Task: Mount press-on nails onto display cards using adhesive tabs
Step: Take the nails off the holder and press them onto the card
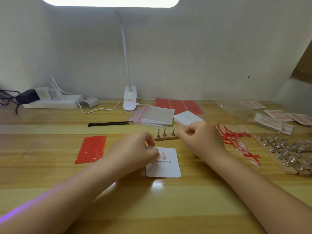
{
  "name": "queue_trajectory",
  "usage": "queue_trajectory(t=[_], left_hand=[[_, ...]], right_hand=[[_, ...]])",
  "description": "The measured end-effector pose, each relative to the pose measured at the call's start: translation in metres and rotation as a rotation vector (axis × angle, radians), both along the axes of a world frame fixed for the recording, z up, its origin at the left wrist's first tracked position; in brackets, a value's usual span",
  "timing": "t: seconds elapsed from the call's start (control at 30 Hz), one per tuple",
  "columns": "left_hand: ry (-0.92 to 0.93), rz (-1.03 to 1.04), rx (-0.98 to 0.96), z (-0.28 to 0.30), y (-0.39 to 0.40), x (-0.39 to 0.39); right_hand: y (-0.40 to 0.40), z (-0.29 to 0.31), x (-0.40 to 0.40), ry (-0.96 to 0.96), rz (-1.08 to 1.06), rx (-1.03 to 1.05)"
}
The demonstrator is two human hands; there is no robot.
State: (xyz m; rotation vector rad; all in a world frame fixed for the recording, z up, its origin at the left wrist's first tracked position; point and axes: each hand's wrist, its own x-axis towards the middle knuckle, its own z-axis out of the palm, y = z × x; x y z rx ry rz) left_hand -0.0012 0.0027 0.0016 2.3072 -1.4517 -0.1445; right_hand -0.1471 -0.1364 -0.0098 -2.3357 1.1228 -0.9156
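Note:
A white display card (166,168) printed "Handmade Nail" lies on the wooden desk in front of me. A pink press-on nail (163,155) is stuck near its top edge, with a second one partly hidden under my fingers. My left hand (135,152) has curled fingers pressing on the card's upper left corner. My right hand (200,138) hovers with curled fingers just right of a small wooden stand (165,135) with three metal nail holders; whether it pinches anything is hidden. A red sheet of adhesive strips (92,149) lies to the left.
Black tweezers (109,123), clear zip bags (155,115), a stack of white cards (188,117) and red tab sheets (179,105) lie behind. Peeled red liners (239,142) and wooden strips of metal holders (290,152) sit right. A clip lamp (129,100) and power strip (50,103) stand at the back.

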Motion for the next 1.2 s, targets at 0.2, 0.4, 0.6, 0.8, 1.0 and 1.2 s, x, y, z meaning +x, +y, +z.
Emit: queue_trajectory(t=[0.2, 0.4, 0.6, 0.8, 1.0, 1.2], left_hand=[[-0.294, -0.038, -0.049, -0.009, -0.002, 0.001], [-0.308, -0.019, -0.216, -0.018, -0.002, -0.002], [-0.116, -0.120, -0.130, -0.024, -0.005, 0.005], [-0.096, -0.167, -0.047, -0.027, -0.008, 0.006], [-0.085, -0.143, -0.110, -0.026, -0.008, 0.004], [-0.041, -0.082, -0.199, -0.027, -0.010, 0.005]], right_hand=[[-0.003, -0.008, 0.001, 0.183, 0.002, -0.068], [-0.005, -0.015, 0.006, 0.193, 0.015, -0.104], [-0.015, -0.017, 0.003, 0.214, -0.096, -0.162], [-0.022, -0.020, 0.000, 0.135, -0.037, -0.122], [-0.022, -0.021, 0.008, 0.178, 0.006, -0.132], [-0.023, -0.020, 0.007, 0.146, 0.025, -0.063]])
